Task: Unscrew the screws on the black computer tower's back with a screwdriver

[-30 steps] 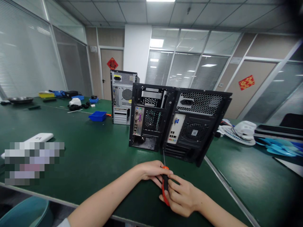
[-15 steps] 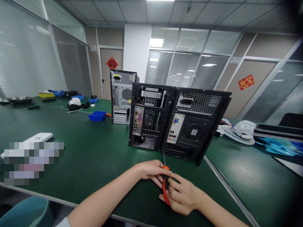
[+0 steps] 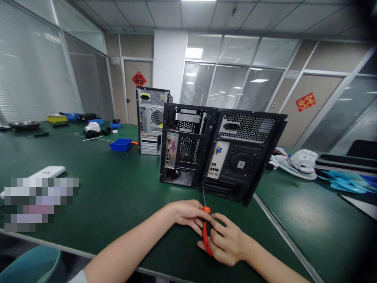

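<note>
A screwdriver (image 3: 206, 236) with a red-and-black handle points away from me, its thin shaft reaching the foot of the black computer cases. My right hand (image 3: 225, 240) is closed round the handle. Near the orange collar, my left hand (image 3: 190, 214) grips the front of the same handle between thumb and fingers. Just beyond stand two black computer cases side by side, rear panels toward me: the left case (image 3: 186, 147) has an open gap at the top, and the right case (image 3: 241, 157) is slightly angled. Whether the tip touches a case, I cannot tell.
A third, silver-backed computer case (image 3: 150, 122) stands behind on the left. On the green table (image 3: 123, 181) lie a blue tray (image 3: 121, 144) and a white device (image 3: 50, 171). White and blue fan parts (image 3: 304, 161) are at right. A teal bin (image 3: 32, 265) sits below the table's front edge.
The fingers of my right hand have shifted slightly on the screwdriver handle. Both hands stay in nearly the same place, and the cases have not moved.
</note>
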{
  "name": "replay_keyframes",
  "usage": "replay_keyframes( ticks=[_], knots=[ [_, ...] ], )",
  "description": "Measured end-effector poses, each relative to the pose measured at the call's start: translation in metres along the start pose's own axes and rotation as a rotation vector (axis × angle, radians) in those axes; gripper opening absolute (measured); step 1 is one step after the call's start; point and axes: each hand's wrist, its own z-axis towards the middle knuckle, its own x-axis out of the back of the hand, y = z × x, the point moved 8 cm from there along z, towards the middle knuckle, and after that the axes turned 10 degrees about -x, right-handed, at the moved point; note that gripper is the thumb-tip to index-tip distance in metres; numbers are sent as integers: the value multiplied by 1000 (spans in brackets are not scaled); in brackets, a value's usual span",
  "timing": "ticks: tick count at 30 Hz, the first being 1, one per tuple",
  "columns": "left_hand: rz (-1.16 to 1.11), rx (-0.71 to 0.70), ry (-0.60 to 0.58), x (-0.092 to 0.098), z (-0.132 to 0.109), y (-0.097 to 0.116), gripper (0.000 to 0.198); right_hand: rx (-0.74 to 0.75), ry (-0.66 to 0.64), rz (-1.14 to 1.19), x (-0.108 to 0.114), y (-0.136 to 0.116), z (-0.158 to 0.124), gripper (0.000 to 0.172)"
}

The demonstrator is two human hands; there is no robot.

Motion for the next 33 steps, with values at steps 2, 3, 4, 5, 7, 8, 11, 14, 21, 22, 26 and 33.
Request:
replay_keyframes(
  ticks=[2, 3, 4, 5, 7, 8, 11, 14, 21, 22, 26, 33],
  knots=[
    [-37, -1, -3, 0, 0, 0, 42, -17, 12, -20, 0, 1, 0, 23],
    [-49, 0, -1, 0, 0, 0, 42, -26, 15, -30, 1, 2, 0, 23],
    [-58, 0, 3, 1, 0, 0, 42, -34, 17, -38, 1, 3, 0, 23],
    [-62, -2, 8, 1, 0, 0, 41, -41, 15, -44, 1, 3, 1, 23],
    [-64, -10, 13, 2, 0, 0, 39, -47, 12, -51, 1, 4, 2, 22],
    [-64, -15, 15, 2, 0, 0, 38, -47, 9, -53, 1, 4, 3, 22],
    [-60, -17, 20, 2, 0, 0, 36, -47, 2, -61, 1, 4, 3, 21],
    [-52, -17, 22, 2, 0, 1, 35, -29, 5, -46, 2, 4, 2, 19],
    [-22, -16, 36, 2, -2, 5, 33, 27, -4, -38, 2, 3, 1, 17],
    [-19, -15, 39, 1, -3, 6, 32, 30, -3, -35, 2, 2, 1, 16],
    [-9, -18, 47, 0, -5, 9, 29, 46, 4, -30, 2, 2, 0, 17],
    [9, -26, 65, 1, -4, 10, 35, 96, -24, -16, -2, -1, -4, 17]
  ],
)
